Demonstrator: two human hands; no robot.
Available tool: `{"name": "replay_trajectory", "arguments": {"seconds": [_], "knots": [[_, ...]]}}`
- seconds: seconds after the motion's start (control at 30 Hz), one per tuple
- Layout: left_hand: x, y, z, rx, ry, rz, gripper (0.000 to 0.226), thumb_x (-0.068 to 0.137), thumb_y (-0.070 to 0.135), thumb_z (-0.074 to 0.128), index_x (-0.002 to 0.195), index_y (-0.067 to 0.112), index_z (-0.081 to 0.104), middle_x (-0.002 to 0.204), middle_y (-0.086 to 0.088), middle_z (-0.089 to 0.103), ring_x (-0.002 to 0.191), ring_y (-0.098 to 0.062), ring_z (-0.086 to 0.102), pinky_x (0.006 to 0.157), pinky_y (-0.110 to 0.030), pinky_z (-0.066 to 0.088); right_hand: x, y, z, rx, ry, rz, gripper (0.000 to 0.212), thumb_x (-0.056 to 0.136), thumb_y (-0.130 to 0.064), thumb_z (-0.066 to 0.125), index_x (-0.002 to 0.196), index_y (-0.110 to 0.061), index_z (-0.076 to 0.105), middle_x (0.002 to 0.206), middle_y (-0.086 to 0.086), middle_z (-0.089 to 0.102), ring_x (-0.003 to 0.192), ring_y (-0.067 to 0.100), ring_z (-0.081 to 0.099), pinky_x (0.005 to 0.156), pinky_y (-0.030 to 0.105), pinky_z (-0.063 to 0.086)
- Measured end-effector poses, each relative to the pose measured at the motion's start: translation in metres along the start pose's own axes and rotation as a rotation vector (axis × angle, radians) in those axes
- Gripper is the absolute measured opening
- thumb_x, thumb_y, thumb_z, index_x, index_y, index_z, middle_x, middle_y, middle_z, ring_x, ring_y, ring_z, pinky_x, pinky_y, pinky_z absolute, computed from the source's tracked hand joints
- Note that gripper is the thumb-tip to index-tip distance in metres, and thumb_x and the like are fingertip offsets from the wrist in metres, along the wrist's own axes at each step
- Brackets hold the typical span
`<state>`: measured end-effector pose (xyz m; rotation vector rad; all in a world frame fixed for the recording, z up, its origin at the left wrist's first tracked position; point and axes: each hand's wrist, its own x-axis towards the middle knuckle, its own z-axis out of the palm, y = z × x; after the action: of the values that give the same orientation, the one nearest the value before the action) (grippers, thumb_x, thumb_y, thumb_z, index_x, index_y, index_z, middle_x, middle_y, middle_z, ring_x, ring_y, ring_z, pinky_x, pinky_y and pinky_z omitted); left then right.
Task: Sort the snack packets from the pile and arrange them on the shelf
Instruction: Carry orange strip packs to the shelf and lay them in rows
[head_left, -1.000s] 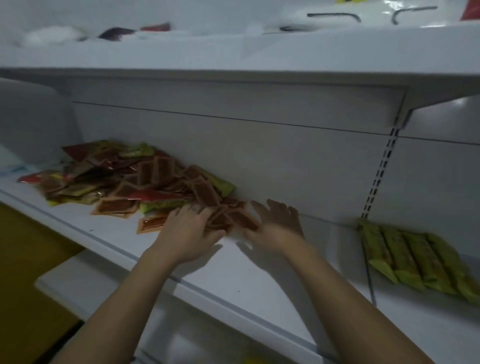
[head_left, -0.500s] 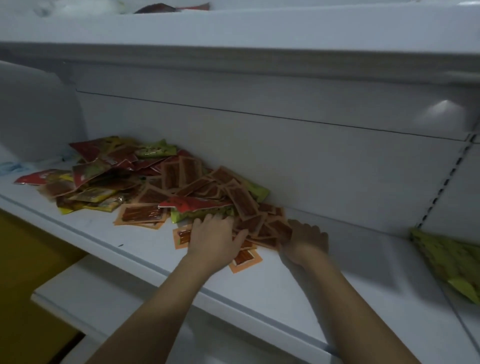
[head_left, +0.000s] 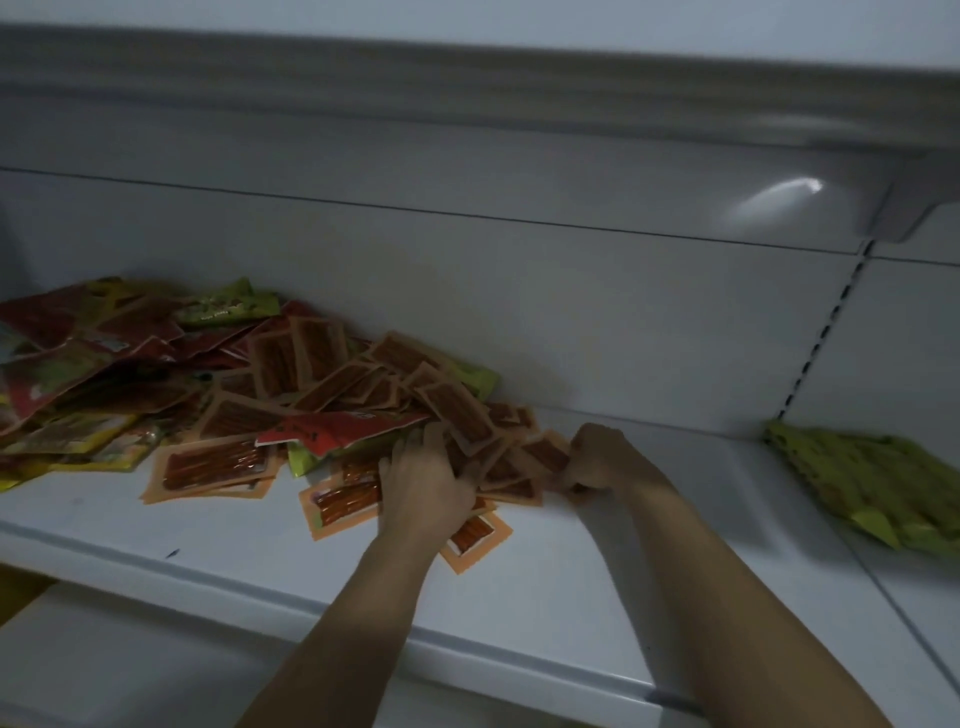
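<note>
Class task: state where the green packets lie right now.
In the head view the green packets lie at the far right of the shelf, beside the slotted upright, apart from the pile and the right hand.
</note>
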<state>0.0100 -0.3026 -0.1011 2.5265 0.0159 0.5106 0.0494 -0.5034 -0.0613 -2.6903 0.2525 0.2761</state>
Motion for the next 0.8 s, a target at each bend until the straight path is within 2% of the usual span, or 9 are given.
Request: {"name": "replay_trajectory", "arguments": {"seconds": [0.03,0.17,0.23,0.33,0.4,0.47,0.57,0.67,0.8], "knots": [[-0.001,-0.001,-0.001,-0.023,0.012,0.011,0.054,0.084,0.04,0.07,0.129,0.016,0.052,0.128,-0.008,0.057,0.122,-0.031,0.049,0.098,-0.045,0.039,0.003,-0.003,0.001,-0.005,-0.003,0.014,0.059,0.058,-0.046,0.089,0.096,-0.008,0.064,0.099,0.013,0.066,0.104,0.028,0.06,0.07,0.027,0.045],[-0.001,-0.002,-0.003,-0.147,0.023,0.014,0.059,0.08,0.028,0.075,0.133,0.02,0.05,0.13,-0.005,0.057,0.123,-0.03,0.049,0.103,-0.048,0.038,0.007,-0.001,0.007,0.045,0.057,0.037,0.05,0.063,-0.044,0.089,0.083,-0.006,0.063,0.082,0.008,0.064,0.079,0.024,0.062,0.065,0.026,0.044],[0.0,-0.003,-0.003,-0.225,0.01,-0.012,0.063,0.08,0.025,0.073,0.138,0.02,0.049,0.134,-0.005,0.055,0.125,-0.031,0.049,0.104,-0.051,0.04,0.007,0.002,0.011,0.082,0.14,0.03,0.043,0.064,-0.042,0.087,0.081,-0.007,0.067,0.083,0.009,0.068,0.079,0.025,0.065,0.064,0.026,0.044],[0.0,-0.006,-0.003,-0.299,0.002,-0.005,0.047,0.081,0.025,0.072,0.126,0.022,0.06,0.122,-0.005,0.061,0.114,-0.03,0.057,0.095,-0.047,0.049,0.0,0.003,0.013,0.041,0.188,0.026,0.049,0.069,-0.045,0.081,0.102,-0.011,0.068,0.114,0.014,0.065,0.106,0.031,0.061,0.082,0.032,0.05],[-0.002,-0.005,-0.005,-0.329,0.009,-0.001,0.031,0.082,0.024,0.073,0.112,0.02,0.066,0.108,-0.003,0.066,0.102,-0.026,0.061,0.088,-0.043,0.053,-0.009,0.004,0.01,0.011,0.171,0.039,0.068,0.076,-0.053,0.076,0.128,-0.014,0.054,0.133,0.014,0.049,0.126,0.035,0.045,0.098,0.038,0.042],[-0.003,-0.003,-0.008,-0.342,0.016,-0.024,0.023,0.085,0.022,0.071,0.107,0.019,0.065,0.099,-0.003,0.068,0.095,-0.026,0.064,0.084,-0.04,0.054,-0.016,0.006,0.007,0.005,0.172,0.036,0.074,0.08,-0.052,0.073,0.138,-0.014,0.045,0.139,0.013,0.047,0.131,0.034,0.042,0.101,0.038,0.039],[-0.004,0.002,-0.011,-0.334,0.035,-0.028,0.021,0.089,0.021,0.067,0.11,0.017,0.064,0.086,-0.004,0.069,0.084,-0.03,0.066,0.078,-0.039,0.056,-0.013,0.01,0.006,0.071,0.137,0.033,0.051,0.075,-0.046,0.08,0.103,-0.009,0.059,0.11,0.013,0.064,0.111,0.03,0.06,0.077,0.029,0.044],[-0.007,0.009,-0.014,-0.401,0.047,-0.039,0.021,0.089,0.021,0.068,0.111,0.02,0.066,0.078,0.012,0.062,0.079,-0.018,0.063,0.076,-0.031,0.054,-0.006,0.017,0.009,0.14,0.115,0.016,0.044,0.067,-0.043,0.084,0.08,-0.005,0.067,0.069,0.004,0.061,0.082,0.026,0.067,0.06,0.026,0.039],[-0.008,0.013,-0.015,-0.519,0.114,-0.079,0.02,0.086,0.022,0.073,0.103,0.021,0.065,0.083,0.009,0.067,0.079,-0.01,0.063,0.074,-0.026,0.051,-0.001,0.021,0.005,0.16,0.161,0.008,0.041,0.067,-0.041,0.084,0.083,-0.008,0.069,0.072,0.003,0.062,0.076,0.023,0.064,0.063,0.025,0.041]]}}
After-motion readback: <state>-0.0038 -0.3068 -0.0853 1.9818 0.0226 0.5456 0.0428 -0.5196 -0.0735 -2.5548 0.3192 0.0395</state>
